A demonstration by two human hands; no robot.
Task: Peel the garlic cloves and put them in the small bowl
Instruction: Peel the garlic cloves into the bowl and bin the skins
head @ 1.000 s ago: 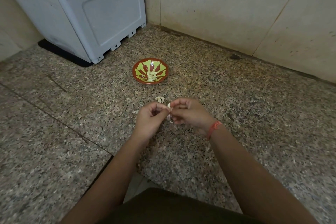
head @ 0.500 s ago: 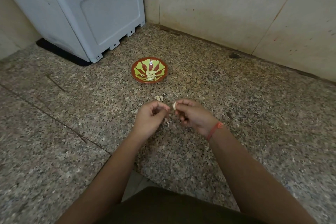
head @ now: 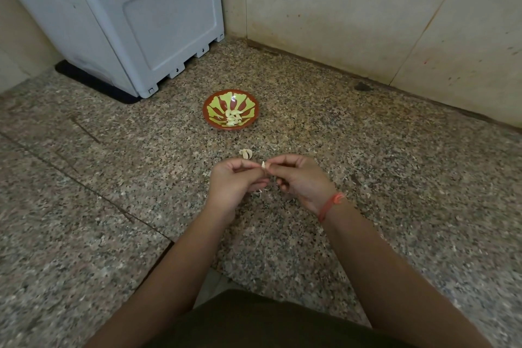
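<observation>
Right hand (head: 299, 182): thumb and forefinger pinch a pale clove (head: 263, 164), tip up. Left hand (head: 236, 182): fingers curled, tips just beside the clove; cannot tell whether they grip skin. Hands close together, low over the floor (head: 381, 167). Orange band (head: 331, 204) on right wrist. Peel scraps (head: 260, 191) lie under the hands. Loose cloves (head: 246, 153) lie on the floor just beyond the hands, between them and the bowl.

Surface: speckled granite floor, with a seam running diagonally at left. Room: corner of beige tiled walls (head: 339, 8); dark spot (head: 362, 87) at the wall base. Grey plastic box (head: 147, 25) on a black mat (head: 93, 84), far left.

Bowl (head: 214, 118): red rim, green-and-red pattern, upright, holds a small heap of peeled cloves (head: 233, 118).
</observation>
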